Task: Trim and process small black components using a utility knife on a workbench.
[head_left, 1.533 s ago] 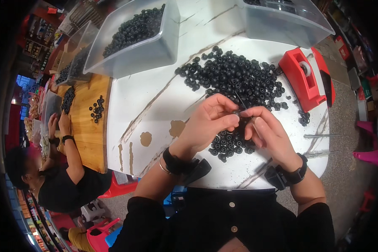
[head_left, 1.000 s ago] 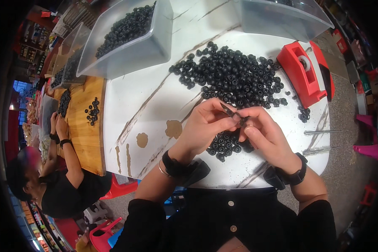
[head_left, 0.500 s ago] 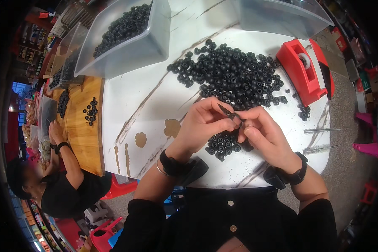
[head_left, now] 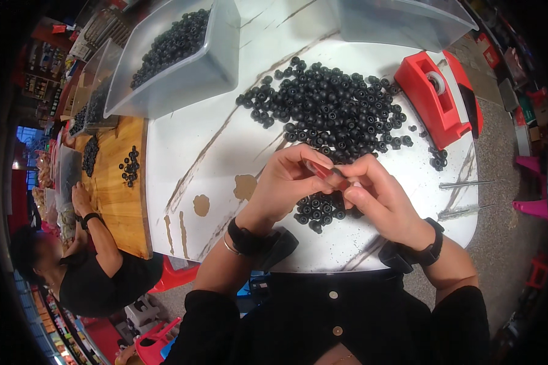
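The person's left hand and right hand meet fingertip to fingertip just above the white marble-patterned tabletop. Both hands are curled nearly closed, pinching together on a small dark piece held between them; it is too small and too covered to tell its exact shape. Directly under the hands, at about 6 o'clock from the fingertips, lies a small cluster of black round rubber-like rings. A much larger spread of the same black rings covers the table at 12 o'clock from the hands. At 2 o'clock stands a red plastic tape dispenser, and near it, at 3 o'clock, 2 thin metal rods lie on the table's edge. At 11 o'clock sits a clear plastic bin filled with black rings; another clear plastic bin stands at 1 o'clock. Each wrist carries a black band. At 9 o'clock, another person in black works at a wooden table scattered with more rings
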Motion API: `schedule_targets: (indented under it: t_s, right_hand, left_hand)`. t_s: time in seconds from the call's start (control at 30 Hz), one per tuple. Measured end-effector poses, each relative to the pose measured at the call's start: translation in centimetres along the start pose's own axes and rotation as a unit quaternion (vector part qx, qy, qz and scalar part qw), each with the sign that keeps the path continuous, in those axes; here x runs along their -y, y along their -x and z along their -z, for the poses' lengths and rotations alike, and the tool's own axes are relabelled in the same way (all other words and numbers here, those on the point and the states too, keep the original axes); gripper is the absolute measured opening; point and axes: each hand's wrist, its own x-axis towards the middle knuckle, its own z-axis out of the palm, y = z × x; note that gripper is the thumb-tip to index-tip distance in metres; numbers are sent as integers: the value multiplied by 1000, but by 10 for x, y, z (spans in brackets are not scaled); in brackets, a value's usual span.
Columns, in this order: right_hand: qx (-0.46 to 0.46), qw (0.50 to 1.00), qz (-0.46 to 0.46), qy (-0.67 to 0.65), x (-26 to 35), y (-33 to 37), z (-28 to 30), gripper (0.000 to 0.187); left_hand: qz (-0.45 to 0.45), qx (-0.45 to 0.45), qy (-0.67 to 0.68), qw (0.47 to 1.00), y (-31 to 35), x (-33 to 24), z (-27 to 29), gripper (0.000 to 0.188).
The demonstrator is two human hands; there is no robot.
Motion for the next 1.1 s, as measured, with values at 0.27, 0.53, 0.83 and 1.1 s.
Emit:
schedule_targets:
  t_s: [0.27, 0.53, 0.83, 1.1]
  right_hand:
    - [9, 1000, 8, -11, -5, -1, 2, 17]
    - [-24, 990, -78, -116, 3, -5, 2, 19]
    - [-22, 990, -52, -126, -1, -5, 4, 19]
    - [-69, 992, -58, -92, 12, -4, 8, 15]
  left_hand:
    - [47, 14, 72, 996, 1, -7, -4, 16]
    - [37, 36, 79, 996, 2, -6, -4, 14]
    - [51, 92, 53, 993, 2, -15, -9, 20]
    - [-21, -154, -20, 988, -2, -33, 27, 16]
